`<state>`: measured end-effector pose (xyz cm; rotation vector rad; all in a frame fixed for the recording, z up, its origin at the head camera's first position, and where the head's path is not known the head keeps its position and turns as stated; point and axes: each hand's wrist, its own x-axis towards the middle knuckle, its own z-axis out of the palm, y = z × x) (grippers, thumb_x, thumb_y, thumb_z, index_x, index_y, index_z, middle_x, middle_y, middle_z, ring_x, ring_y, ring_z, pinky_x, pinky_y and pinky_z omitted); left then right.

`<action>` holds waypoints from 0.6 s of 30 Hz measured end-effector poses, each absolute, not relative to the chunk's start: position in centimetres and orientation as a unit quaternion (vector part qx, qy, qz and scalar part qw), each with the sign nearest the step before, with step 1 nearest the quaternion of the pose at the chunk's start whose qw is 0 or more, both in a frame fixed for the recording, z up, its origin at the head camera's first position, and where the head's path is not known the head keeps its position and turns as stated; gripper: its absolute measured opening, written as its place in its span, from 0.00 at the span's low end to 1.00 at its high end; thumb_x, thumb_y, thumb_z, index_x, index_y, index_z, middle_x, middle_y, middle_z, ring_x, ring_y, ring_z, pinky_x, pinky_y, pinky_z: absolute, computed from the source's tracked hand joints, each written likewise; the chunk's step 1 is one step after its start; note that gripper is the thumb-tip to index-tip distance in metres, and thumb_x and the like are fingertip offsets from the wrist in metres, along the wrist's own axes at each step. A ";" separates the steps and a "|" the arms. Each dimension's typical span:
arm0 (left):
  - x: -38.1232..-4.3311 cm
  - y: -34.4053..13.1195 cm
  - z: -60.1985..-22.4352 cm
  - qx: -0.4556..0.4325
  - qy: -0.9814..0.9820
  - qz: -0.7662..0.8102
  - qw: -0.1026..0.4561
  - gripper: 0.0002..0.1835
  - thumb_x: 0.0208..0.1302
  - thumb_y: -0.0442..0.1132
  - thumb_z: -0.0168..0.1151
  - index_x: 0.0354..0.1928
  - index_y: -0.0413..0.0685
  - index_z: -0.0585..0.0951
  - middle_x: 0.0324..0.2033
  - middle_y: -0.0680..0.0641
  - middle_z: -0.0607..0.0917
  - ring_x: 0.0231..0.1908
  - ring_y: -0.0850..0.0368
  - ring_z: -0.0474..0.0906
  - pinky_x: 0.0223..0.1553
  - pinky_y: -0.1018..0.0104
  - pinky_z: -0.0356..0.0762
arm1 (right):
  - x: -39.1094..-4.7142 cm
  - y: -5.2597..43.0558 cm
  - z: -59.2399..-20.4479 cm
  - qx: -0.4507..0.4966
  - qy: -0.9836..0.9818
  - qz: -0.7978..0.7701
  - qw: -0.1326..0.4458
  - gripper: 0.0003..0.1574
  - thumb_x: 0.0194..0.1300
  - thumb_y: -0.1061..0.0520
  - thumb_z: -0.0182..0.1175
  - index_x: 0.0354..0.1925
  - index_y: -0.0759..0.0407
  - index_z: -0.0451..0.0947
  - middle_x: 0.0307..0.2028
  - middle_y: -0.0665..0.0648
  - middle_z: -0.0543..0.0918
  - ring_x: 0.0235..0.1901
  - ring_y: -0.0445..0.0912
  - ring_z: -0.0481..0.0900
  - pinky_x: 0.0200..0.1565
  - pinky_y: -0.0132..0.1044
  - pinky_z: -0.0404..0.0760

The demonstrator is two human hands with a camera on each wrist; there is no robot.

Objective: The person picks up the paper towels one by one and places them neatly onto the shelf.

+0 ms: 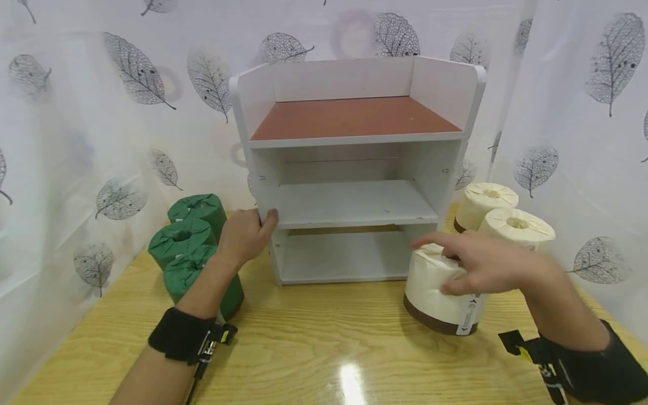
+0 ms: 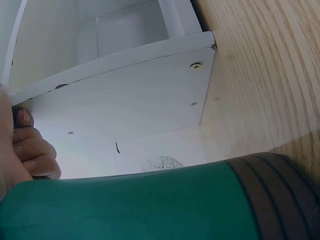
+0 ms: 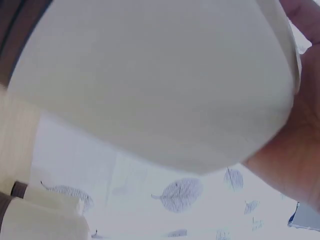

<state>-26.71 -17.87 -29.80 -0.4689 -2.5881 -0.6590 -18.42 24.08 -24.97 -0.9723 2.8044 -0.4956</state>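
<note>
A cream roll (image 1: 430, 289) with a brown base band stood at the near right of the white shelf (image 1: 354, 202), the fingers and thumb of the right hand (image 1: 481, 261) curled over its top, gripping it. Two other cream rolls (image 1: 539, 232) sat farther right. The left hand (image 1: 245, 236) gripped the shelf's left side panel, near three green rolls (image 1: 182, 243) clustered on the wooden table (image 1: 314, 337).
</note>
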 end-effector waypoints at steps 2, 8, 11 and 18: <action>-26.7 -17.9 -29.8 -0.169 -0.933 -0.238 0.213 0.27 0.74 0.50 0.43 0.13 0.49 0.64 0.07 0.54 0.64 0.09 0.62 0.55 0.11 0.67 0.51 | -18.4 23.3 -25.2 -0.340 0.922 -0.171 0.069 0.45 0.54 0.54 0.71 0.67 0.39 0.64 0.18 0.40 0.58 0.18 0.32 0.58 0.22 0.31 0.69; -26.8 -17.8 -29.8 -0.168 -0.934 -0.235 0.209 0.27 0.75 0.50 0.42 0.14 0.49 0.65 0.08 0.54 0.63 0.09 0.61 0.55 0.12 0.67 0.51 | -18.4 21.9 -26.0 -0.376 0.911 -0.163 0.039 0.45 0.53 0.58 0.71 0.67 0.45 0.65 0.16 0.38 0.56 0.15 0.30 0.54 0.21 0.30 0.67; -26.8 -17.8 -29.7 -0.168 -0.935 -0.233 0.209 0.27 0.75 0.50 0.42 0.14 0.49 0.65 0.08 0.54 0.63 0.09 0.61 0.55 0.12 0.67 0.51 | -18.5 21.5 -26.3 -0.381 0.911 -0.154 0.013 0.45 0.51 0.58 0.71 0.66 0.45 0.66 0.17 0.39 0.57 0.16 0.30 0.54 0.20 0.29 0.66; -26.8 -17.9 -29.8 -0.166 -0.935 -0.236 0.205 0.27 0.75 0.51 0.42 0.14 0.49 0.65 0.08 0.54 0.63 0.10 0.61 0.54 0.12 0.67 0.51 | -18.8 20.7 -26.8 -0.403 0.905 -0.136 -0.006 0.46 0.52 0.58 0.71 0.66 0.40 0.65 0.15 0.37 0.55 0.14 0.29 0.54 0.18 0.28 0.64</action>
